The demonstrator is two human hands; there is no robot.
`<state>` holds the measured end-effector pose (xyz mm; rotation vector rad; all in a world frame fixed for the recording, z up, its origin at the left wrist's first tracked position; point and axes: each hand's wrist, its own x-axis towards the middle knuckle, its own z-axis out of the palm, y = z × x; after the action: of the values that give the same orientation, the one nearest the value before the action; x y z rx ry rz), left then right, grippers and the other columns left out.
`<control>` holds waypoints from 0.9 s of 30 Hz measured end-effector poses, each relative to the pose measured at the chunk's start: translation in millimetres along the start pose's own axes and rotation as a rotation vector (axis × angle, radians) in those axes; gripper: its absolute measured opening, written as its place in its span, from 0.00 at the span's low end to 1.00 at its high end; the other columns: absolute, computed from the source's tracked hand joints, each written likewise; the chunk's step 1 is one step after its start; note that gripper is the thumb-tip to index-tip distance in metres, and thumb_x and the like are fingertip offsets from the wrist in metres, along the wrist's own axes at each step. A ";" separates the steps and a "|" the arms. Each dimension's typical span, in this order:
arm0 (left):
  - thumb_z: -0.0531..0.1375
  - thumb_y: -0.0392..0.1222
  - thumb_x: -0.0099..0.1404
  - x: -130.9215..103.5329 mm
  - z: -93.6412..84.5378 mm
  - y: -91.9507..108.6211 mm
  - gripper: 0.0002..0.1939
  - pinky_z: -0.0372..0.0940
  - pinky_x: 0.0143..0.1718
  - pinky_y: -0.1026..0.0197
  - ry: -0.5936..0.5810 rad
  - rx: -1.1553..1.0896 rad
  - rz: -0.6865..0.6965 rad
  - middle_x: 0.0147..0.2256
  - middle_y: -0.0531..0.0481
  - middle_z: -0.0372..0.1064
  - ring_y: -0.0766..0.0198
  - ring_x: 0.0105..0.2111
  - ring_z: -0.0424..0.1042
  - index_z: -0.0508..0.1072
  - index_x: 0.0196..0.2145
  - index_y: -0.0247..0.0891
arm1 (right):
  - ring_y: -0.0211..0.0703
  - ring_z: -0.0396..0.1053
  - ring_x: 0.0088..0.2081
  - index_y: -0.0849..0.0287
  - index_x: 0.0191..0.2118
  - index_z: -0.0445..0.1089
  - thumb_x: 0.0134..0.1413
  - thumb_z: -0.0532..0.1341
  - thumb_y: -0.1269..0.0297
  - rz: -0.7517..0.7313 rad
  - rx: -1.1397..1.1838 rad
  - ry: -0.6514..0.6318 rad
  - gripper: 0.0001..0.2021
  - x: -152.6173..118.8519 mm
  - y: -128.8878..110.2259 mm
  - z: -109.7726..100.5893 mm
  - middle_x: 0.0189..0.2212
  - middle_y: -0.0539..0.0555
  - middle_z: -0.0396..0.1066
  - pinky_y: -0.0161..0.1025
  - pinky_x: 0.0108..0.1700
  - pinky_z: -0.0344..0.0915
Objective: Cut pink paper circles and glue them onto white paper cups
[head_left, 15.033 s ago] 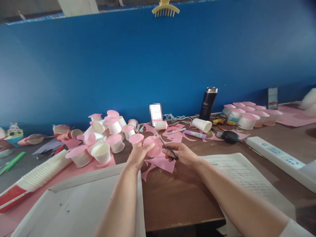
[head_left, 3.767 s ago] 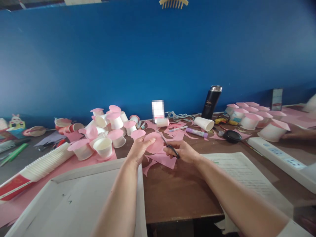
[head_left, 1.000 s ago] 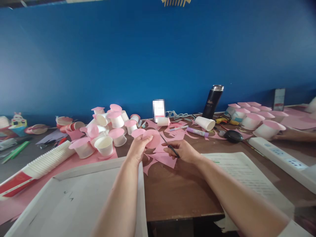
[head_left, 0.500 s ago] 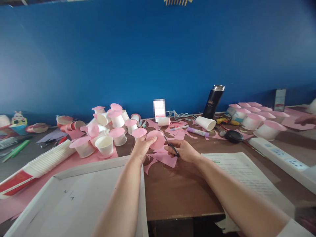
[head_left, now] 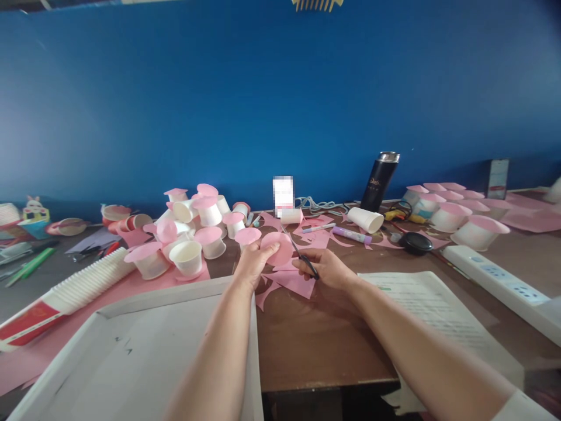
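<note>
Between the thumb and fingers of my left hand [head_left: 258,260] is a round piece of pink paper [head_left: 279,250]. My right hand [head_left: 322,269] grips the dark handles of a pair of scissors [head_left: 310,266], whose blades point up and left beside the paper's right edge. Pink paper scraps [head_left: 296,283] lie on the brown table [head_left: 324,345] under and around both hands. Just left of my left hand stands a white paper cup with a pink disc [head_left: 247,235] on top. Whether the blades touch the paper I cannot tell.
White cups with pink discs [head_left: 209,236] crowd the left, near stacked cups [head_left: 92,275] and a white tray [head_left: 131,351]. A black bottle [head_left: 377,182], glue stick [head_left: 351,235], printed sheet [head_left: 421,304] and power strip [head_left: 504,283] are on the right, with more disc-topped cups [head_left: 477,233].
Another person's hand at the far right has gone out of view. My hands, the pink paper and the scissors look almost unmoved.
</note>
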<state>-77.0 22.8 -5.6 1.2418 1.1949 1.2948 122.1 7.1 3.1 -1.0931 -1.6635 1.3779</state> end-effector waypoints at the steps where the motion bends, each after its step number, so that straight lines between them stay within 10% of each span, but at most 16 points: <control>1: 0.66 0.51 0.52 -0.1 0.0 0.4 0.21 0.65 0.43 0.54 -0.004 0.002 -0.004 0.40 0.42 0.76 0.52 0.40 0.73 0.77 0.40 0.35 | 0.34 0.63 0.23 0.64 0.39 0.75 0.45 0.67 0.48 0.004 -0.001 0.008 0.23 0.1 -0.1 0.0 0.22 0.50 0.67 0.35 0.27 0.60; 27: 0.67 0.51 0.50 -0.5 -0.1 1.8 0.23 0.64 0.44 0.54 0.010 -0.038 -0.009 0.40 0.42 0.76 0.53 0.40 0.73 0.77 0.41 0.35 | 0.33 0.62 0.22 0.64 0.46 0.75 0.44 0.68 0.50 0.036 0.016 0.025 0.26 1.6 1.9 -0.6 0.22 0.50 0.67 0.33 0.26 0.61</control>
<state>-77.2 22.2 -3.8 1.2020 1.1766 1.3130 122.3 8.9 1.4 -1.1310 -1.6196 1.3926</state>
